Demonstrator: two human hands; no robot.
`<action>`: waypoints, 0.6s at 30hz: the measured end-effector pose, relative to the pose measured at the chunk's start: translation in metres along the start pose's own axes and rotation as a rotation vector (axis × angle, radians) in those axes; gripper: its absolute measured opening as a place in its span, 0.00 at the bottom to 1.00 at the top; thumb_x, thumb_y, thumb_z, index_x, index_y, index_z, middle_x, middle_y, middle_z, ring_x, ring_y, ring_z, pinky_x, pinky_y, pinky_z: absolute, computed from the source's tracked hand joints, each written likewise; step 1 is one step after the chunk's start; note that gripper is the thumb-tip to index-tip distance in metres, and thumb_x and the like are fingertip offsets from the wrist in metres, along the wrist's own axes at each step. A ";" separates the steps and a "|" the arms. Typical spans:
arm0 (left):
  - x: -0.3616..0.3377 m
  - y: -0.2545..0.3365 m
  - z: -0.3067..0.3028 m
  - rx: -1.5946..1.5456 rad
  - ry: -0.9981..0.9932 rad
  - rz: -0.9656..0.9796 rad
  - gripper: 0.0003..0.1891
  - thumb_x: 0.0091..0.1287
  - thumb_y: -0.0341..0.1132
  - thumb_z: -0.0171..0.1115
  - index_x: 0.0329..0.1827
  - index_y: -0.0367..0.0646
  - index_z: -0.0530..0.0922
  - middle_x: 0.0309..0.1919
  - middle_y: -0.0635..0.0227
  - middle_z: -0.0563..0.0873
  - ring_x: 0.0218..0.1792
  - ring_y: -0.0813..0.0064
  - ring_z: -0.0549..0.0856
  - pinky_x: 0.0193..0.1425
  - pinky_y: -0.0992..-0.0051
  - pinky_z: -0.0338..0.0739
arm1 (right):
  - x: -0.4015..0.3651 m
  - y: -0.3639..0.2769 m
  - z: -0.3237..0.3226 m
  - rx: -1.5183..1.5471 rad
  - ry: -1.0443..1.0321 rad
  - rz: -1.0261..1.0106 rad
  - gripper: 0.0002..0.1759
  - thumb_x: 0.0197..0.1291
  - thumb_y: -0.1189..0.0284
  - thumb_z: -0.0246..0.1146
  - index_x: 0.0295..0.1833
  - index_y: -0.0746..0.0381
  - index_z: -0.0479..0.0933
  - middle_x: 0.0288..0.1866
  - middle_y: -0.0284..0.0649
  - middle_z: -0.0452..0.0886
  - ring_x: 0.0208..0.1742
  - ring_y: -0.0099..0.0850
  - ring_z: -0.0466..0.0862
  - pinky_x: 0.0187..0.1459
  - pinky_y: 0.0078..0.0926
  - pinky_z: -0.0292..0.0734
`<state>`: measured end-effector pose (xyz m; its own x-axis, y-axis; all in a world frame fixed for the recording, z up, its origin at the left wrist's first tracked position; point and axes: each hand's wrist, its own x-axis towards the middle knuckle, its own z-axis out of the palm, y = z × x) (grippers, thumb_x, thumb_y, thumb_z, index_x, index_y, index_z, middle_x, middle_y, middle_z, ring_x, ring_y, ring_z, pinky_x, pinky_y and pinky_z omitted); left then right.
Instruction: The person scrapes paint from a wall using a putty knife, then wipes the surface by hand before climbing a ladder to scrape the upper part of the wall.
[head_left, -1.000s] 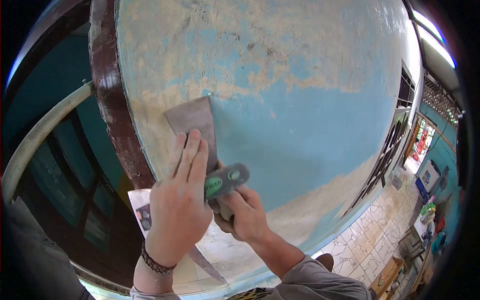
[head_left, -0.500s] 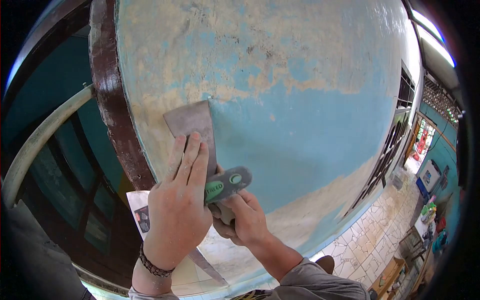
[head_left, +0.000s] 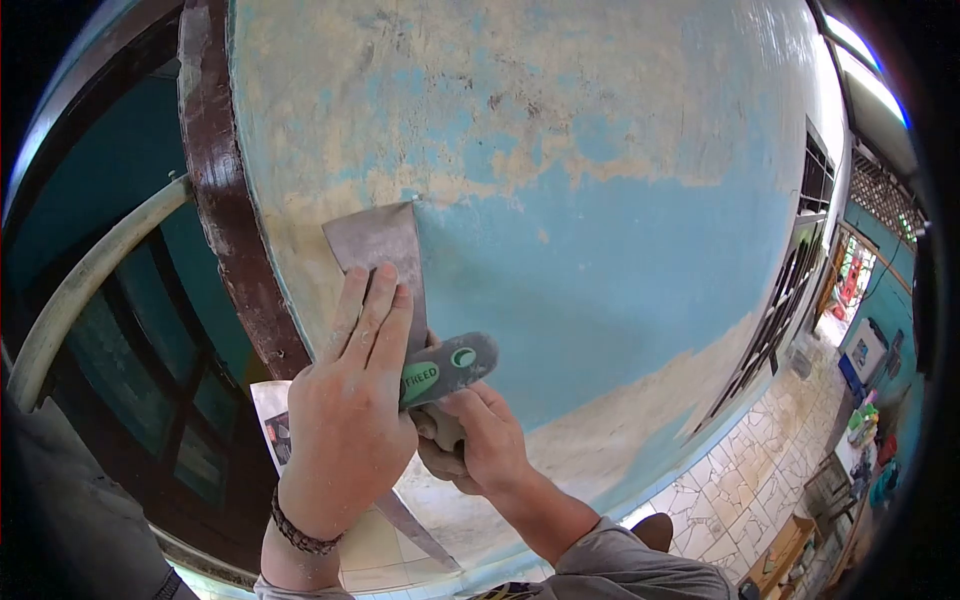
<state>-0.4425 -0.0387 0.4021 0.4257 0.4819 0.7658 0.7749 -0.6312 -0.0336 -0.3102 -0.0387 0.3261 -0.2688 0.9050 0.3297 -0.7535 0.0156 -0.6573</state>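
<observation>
A scraper with a wide metal blade (head_left: pixel 378 238) and a grey-green handle (head_left: pixel 452 370) lies against the wall (head_left: pixel 590 280), its front edge where beige patches meet blue paint. My left hand (head_left: pixel 350 400) presses on the blade with its fingers stretched out and slightly apart. Just right of it, my right hand (head_left: pixel 485 440) is closed round the lower part of the scraper, partly hidden behind the handle. Beneath the hands, a second long metal blade (head_left: pixel 418 532) points down to the right.
A dark brown frame (head_left: pixel 215 150) runs along the wall's left side, beside a pale curved pole (head_left: pixel 90 275). A white printed sheet (head_left: pixel 268 405) shows behind my left hand. At right are barred windows (head_left: pixel 790 300), tiled floor (head_left: pixel 740 470) and a wooden tray (head_left: pixel 778 560).
Both hands and the scraper have shifted slightly left in the view. The blade's front edge remains near the same paint boundary.
</observation>
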 end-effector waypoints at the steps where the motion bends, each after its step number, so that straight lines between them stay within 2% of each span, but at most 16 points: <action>1: 0.002 0.000 0.000 -0.002 0.003 0.000 0.37 0.49 0.18 0.53 0.70 0.33 0.71 0.73 0.51 0.71 0.76 0.50 0.66 0.71 0.60 0.72 | 0.000 0.000 0.003 0.001 0.014 -0.005 0.10 0.75 0.67 0.50 0.50 0.61 0.72 0.31 0.38 0.73 0.16 0.20 0.66 0.13 0.19 0.54; 5: 0.000 -0.002 0.001 0.030 -0.007 0.004 0.37 0.49 0.18 0.53 0.70 0.34 0.71 0.73 0.52 0.71 0.76 0.52 0.66 0.71 0.61 0.72 | 0.003 0.008 -0.001 -0.008 0.021 -0.023 0.10 0.75 0.67 0.50 0.49 0.61 0.72 0.31 0.37 0.73 0.16 0.20 0.66 0.12 0.19 0.54; 8: 0.000 -0.003 0.001 0.070 0.015 0.053 0.35 0.50 0.18 0.54 0.69 0.30 0.71 0.71 0.48 0.72 0.75 0.51 0.68 0.62 0.63 0.79 | 0.004 0.002 -0.003 -0.058 -0.017 -0.001 0.09 0.75 0.68 0.51 0.49 0.61 0.72 0.31 0.37 0.73 0.16 0.20 0.65 0.13 0.19 0.55; 11: 0.009 0.000 -0.002 0.018 0.006 -0.037 0.37 0.49 0.18 0.54 0.70 0.35 0.71 0.74 0.53 0.71 0.77 0.54 0.66 0.71 0.62 0.72 | 0.012 0.001 0.003 -0.028 -0.041 -0.053 0.09 0.75 0.68 0.51 0.49 0.61 0.72 0.31 0.37 0.73 0.16 0.20 0.65 0.13 0.20 0.54; 18: 0.010 -0.002 0.000 -0.011 0.014 -0.005 0.37 0.50 0.18 0.54 0.70 0.35 0.71 0.74 0.53 0.70 0.76 0.52 0.66 0.70 0.62 0.73 | 0.010 -0.002 -0.001 -0.010 -0.027 -0.026 0.08 0.75 0.68 0.52 0.49 0.60 0.72 0.31 0.36 0.73 0.17 0.18 0.64 0.14 0.19 0.53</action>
<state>-0.4400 -0.0321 0.4095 0.4157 0.4765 0.7747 0.7714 -0.6360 -0.0227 -0.3107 -0.0289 0.3305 -0.2654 0.8923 0.3651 -0.7546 0.0435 -0.6547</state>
